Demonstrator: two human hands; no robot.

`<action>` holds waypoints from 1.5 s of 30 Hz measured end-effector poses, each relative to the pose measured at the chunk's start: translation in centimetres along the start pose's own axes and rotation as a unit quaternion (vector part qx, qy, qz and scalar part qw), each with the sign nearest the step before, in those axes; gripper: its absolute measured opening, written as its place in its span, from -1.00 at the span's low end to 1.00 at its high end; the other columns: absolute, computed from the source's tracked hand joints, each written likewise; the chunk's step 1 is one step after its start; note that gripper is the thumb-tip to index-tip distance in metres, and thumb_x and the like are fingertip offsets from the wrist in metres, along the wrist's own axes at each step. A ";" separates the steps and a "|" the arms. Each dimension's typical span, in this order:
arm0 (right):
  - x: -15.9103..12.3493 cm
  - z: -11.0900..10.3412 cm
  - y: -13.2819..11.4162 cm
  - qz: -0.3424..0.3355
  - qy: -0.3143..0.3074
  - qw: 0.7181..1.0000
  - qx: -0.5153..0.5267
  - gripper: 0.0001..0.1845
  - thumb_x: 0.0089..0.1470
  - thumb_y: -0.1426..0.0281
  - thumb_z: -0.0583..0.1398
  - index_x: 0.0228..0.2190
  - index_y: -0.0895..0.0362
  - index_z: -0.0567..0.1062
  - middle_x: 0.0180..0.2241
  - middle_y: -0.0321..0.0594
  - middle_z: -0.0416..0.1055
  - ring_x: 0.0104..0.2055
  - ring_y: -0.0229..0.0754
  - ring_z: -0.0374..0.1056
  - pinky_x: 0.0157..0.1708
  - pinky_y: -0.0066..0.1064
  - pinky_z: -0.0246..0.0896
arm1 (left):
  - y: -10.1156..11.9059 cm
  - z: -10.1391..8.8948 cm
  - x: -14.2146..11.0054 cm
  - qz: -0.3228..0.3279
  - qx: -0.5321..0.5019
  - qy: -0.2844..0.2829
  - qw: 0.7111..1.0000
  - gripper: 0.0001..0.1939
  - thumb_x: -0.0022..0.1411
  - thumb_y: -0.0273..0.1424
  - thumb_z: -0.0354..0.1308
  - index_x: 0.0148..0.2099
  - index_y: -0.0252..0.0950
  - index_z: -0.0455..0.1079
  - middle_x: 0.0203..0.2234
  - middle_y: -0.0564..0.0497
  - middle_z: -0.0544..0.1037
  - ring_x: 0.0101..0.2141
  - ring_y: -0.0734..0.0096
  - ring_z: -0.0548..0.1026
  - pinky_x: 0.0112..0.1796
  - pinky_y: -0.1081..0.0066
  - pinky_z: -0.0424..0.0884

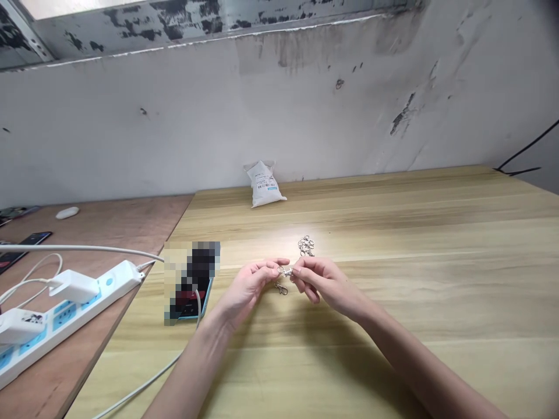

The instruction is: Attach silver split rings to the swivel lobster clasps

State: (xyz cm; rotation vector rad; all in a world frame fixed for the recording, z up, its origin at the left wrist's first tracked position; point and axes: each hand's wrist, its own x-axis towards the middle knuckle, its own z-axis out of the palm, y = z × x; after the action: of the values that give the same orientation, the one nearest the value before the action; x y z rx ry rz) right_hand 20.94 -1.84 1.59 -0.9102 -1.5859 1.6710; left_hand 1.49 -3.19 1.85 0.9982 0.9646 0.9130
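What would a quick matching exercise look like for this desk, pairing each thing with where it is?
Things:
1. The left hand
2. The white printed bag
3. The tangle of metal rings
4. The white power strip

Places:
A. On the brown board beside the pale wood table
B. Upright near the wall, at the table's far edge
C. Pinching a small metal clasp together with the right hand
D. On the table, just beyond the hands

Pairs: 1-C, 2-B, 3-D, 4-A
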 end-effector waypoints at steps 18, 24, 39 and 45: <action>-0.1 1.5 0.6 -0.086 0.053 0.993 -0.067 -0.68 0.22 0.16 0.15 -0.43 0.15 0.43 -0.50 -0.33 0.29 -0.57 -0.38 0.08 -0.57 -0.50 -0.01 | -0.8 1.0 0.2 0.036 0.006 0.051 0.998 -0.82 0.10 -0.30 0.27 -0.40 -0.34 0.51 -0.05 -0.12 0.48 -0.05 0.20 0.42 -0.07 0.32 0.30; 0.2 1.7 1.2 -0.077 0.086 0.993 -0.030 -0.63 0.19 0.13 0.15 -0.49 0.14 0.41 -0.53 -0.34 0.29 -0.59 -0.37 0.08 -0.56 -0.46 -0.02 | -1.7 1.1 0.6 0.038 0.016 0.050 0.998 -0.80 0.15 -0.30 0.24 -0.37 -0.36 0.48 -0.08 -0.13 0.50 -0.23 0.37 0.43 -0.18 0.39 0.35; 0.6 1.1 1.7 -0.045 0.120 0.991 -0.045 -0.76 0.11 0.31 0.12 -0.56 0.12 0.34 -0.61 -0.41 0.21 -0.59 -0.34 0.10 -0.53 -0.45 0.00 | -1.2 0.6 -0.1 0.403 0.561 0.118 0.714 -0.88 0.25 -0.50 0.15 -0.18 -0.22 0.46 -0.12 -0.06 0.48 -0.05 0.22 0.40 -0.06 0.20 0.35; 0.3 1.2 1.4 -0.047 0.095 0.990 -0.094 -0.76 0.13 0.35 0.10 -0.56 0.11 0.31 -0.63 -0.43 0.17 -0.57 -0.34 0.06 -0.53 -0.46 -0.02 | -1.3 0.6 0.0 0.427 0.576 0.093 0.691 -0.87 0.24 -0.54 0.15 -0.21 -0.23 0.46 -0.11 -0.05 0.50 0.00 0.21 0.39 -0.04 0.21 0.37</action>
State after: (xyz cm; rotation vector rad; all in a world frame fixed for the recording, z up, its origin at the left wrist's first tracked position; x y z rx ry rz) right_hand 19.83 -2.34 0.17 -1.0388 -1.6476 1.3444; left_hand 2.28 -3.68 0.74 2.6439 1.2697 1.1413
